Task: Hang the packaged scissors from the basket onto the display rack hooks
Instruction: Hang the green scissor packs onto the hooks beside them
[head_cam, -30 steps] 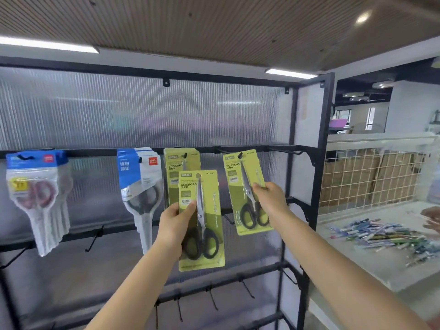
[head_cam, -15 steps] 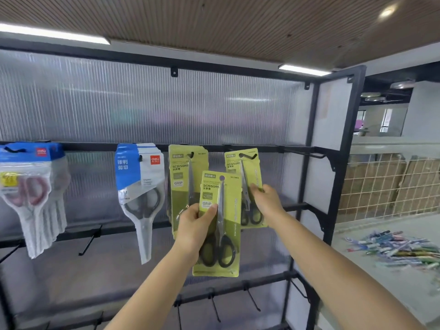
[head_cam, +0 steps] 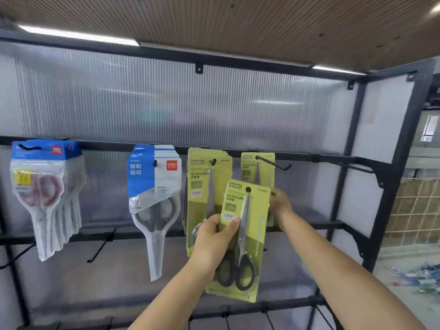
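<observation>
head view: left hand (head_cam: 212, 244) pinches a green scissors pack (head_cam: 240, 241) (black handles) below the hook (head_cam: 273, 163); right hand (head_cam: 281, 206), behind it, touches the pack hanging on that hook (head_cam: 258, 167), finger state unclear.

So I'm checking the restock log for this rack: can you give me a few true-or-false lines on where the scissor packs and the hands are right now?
1. The left hand holds a green scissors pack off the hooks. True.
2. The right hand touches the blue-topped packs. False: it is at the green pack on the hook, behind the held one.
3. The hook bearing that pack has free length left in front. True.
4. Every hook on the top rail carries packs. False: the far-right hook is bare.
5. The held pack's scissors have pink handles. False: they are black.
</observation>
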